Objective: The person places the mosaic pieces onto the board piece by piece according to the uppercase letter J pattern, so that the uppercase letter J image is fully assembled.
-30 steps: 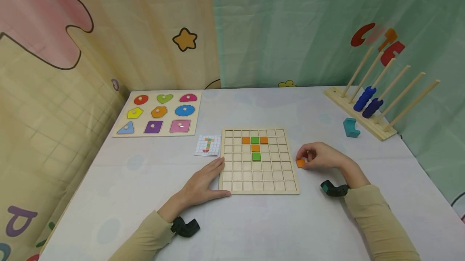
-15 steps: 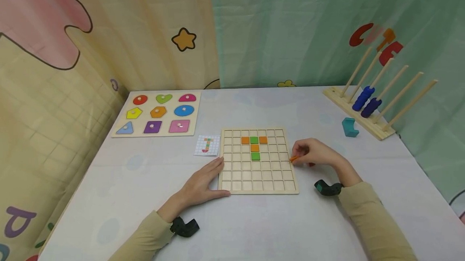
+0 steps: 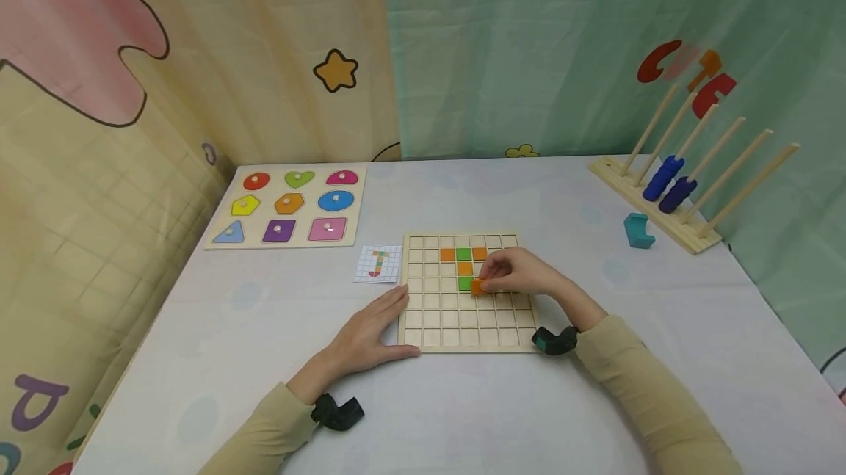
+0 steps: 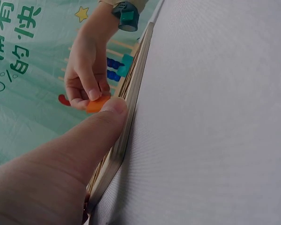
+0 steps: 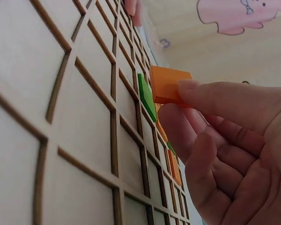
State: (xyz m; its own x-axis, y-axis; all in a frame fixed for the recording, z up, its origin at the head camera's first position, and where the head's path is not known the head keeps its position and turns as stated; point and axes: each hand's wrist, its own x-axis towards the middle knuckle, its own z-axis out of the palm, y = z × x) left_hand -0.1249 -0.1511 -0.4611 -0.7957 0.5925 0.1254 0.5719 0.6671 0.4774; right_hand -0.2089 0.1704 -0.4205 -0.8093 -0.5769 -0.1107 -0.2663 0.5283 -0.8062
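A wooden grid board (image 3: 436,319) lies in the middle of the table, with orange and green square tiles set in a T-like shape. My right hand (image 3: 522,273) pinches an orange square tile (image 3: 476,287) between thumb and fingers, close over the board beside the lowest green tile (image 3: 465,283). In the right wrist view the pinched orange tile (image 5: 168,85) stands tilted above the grid. My left hand (image 3: 366,332) rests at the board's left edge, fingers straight and thumb at the near corner. The left wrist view shows that thumb (image 4: 113,107) against the board's edge.
A small pattern card (image 3: 378,264) lies left of the board. Behind it is a shape puzzle board (image 3: 274,207) with knobbed pieces. At the back right stands a wooden peg rack (image 3: 687,236) with blue pieces, and a loose teal piece (image 3: 638,231) lies before it.
My right hand has lifted the orange tile from the table right of the board and carried it left over the grid. The left hand has stayed in place.
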